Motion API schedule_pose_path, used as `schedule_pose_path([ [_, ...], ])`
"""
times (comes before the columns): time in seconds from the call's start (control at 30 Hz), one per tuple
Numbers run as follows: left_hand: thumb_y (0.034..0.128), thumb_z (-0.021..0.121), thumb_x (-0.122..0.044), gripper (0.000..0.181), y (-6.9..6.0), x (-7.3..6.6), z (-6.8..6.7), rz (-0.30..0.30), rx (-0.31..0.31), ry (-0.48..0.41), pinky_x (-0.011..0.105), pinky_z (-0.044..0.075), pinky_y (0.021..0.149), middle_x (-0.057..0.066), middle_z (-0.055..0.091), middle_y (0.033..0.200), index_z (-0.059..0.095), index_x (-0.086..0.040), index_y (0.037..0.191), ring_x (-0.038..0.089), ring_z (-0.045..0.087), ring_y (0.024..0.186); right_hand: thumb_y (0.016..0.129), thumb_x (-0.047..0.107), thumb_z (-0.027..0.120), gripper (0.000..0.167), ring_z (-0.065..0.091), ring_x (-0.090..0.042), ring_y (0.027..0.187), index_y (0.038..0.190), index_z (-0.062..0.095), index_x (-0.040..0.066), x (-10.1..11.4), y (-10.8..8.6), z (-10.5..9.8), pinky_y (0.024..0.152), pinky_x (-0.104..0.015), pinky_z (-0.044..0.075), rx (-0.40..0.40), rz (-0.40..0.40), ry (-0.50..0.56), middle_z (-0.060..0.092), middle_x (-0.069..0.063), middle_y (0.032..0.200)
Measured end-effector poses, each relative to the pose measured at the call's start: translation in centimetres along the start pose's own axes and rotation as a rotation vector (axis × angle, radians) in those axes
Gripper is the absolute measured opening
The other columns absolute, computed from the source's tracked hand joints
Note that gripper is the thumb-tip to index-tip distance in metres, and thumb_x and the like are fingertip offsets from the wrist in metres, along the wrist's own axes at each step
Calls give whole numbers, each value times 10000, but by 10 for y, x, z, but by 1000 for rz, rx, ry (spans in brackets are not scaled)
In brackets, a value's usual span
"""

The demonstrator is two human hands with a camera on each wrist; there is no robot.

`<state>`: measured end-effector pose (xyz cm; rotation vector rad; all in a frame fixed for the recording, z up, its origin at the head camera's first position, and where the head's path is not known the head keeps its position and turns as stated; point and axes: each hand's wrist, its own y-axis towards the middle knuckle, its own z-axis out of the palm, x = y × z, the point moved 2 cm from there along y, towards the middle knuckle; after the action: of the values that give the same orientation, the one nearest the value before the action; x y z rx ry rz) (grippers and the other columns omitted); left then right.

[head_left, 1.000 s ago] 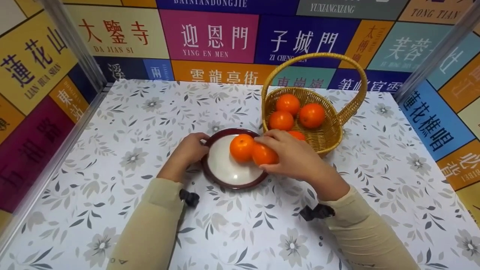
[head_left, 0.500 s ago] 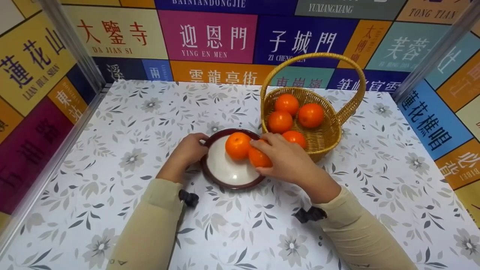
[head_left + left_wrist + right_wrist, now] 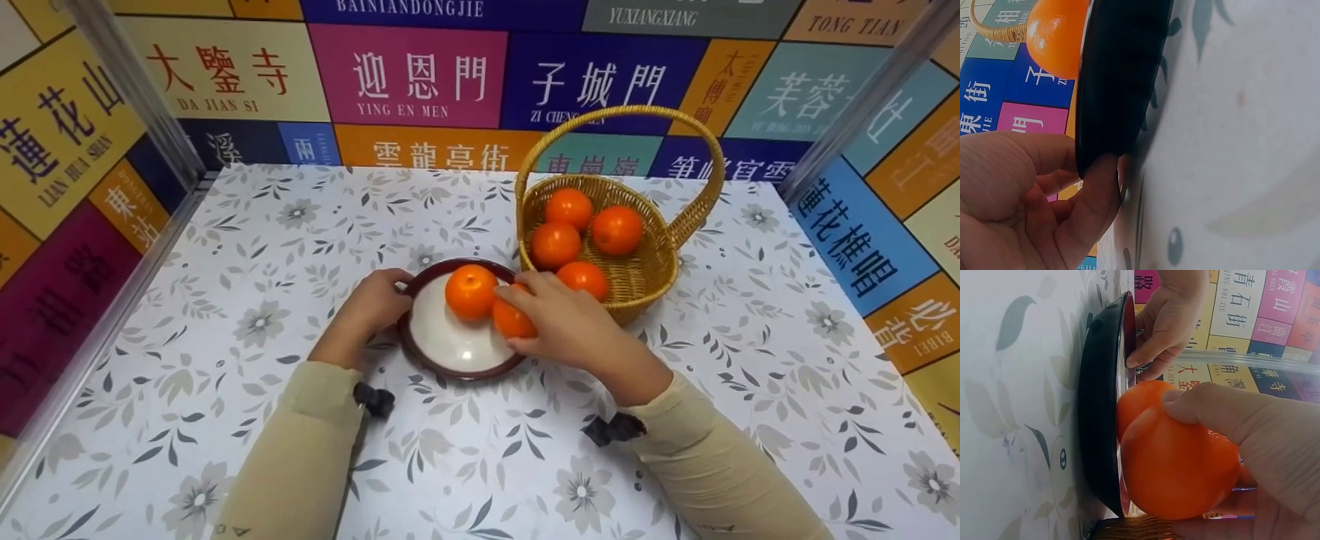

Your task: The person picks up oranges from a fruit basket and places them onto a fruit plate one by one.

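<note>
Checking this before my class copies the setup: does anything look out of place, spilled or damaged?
Nothing stands out: the basket is upright, four oranges inside; one orange rests on the plate, the right hand holds another; no spill or damage shows.

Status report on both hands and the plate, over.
Left hand pinching plate, right hand gripping one orange at its edge. Second orange on plate. Basket close by, nothing visibly blocking.

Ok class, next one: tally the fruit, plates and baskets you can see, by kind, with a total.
Basket: 1
Plate: 1
Oranges: 6 (4 in the basket, 1 on the plate, 1 in the right hand)
Total: 8
</note>
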<state>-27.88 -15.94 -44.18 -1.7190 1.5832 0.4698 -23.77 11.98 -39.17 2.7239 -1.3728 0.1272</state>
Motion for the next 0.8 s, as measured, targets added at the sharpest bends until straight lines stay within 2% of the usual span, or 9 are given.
schedule_pose_path([
  [0.17, 940, 580, -100, 417, 1, 1, 1, -2, -1, 7, 382, 519, 928, 147, 700, 1186, 650, -94, 1351, 278, 628, 1026, 905, 454, 771, 657, 545, -316, 1304, 1497, 549, 276, 0, 0, 1, 923, -554, 564, 22, 2, 5, 529, -96, 1461],
  [0.37, 939, 574, -104, 411, 0, 2, 1, 13, -6, 7, 324, 505, 818, 144, 699, 1151, 657, -93, 1342, 251, 621, 957, 903, 442, 776, 657, 576, -303, 1231, 1498, 546, 285, 0, -1, 2, 840, -526, 582, 13, -10, -1, 542, -89, 1430],
  [0.5, 938, 580, -102, 404, -1, 0, 0, 12, -6, 0, 303, 498, 758, 140, 697, 1121, 660, -96, 1334, 242, 619, 909, 911, 457, 768, 666, 567, -317, 1283, 1512, 530, 291, -1, 0, 3, 876, -551, 578, 20, -5, 1, 527, -98, 1474],
  [0.8, 948, 597, -124, 401, 0, 0, 0, 5, -2, 7, 357, 512, 874, 145, 696, 1169, 657, -106, 1344, 269, 621, 996, 934, 495, 732, 669, 515, -327, 1388, 1531, 507, 293, 0, 1, 4, 949, -598, 551, 35, 4, 3, 487, -103, 1546],
])
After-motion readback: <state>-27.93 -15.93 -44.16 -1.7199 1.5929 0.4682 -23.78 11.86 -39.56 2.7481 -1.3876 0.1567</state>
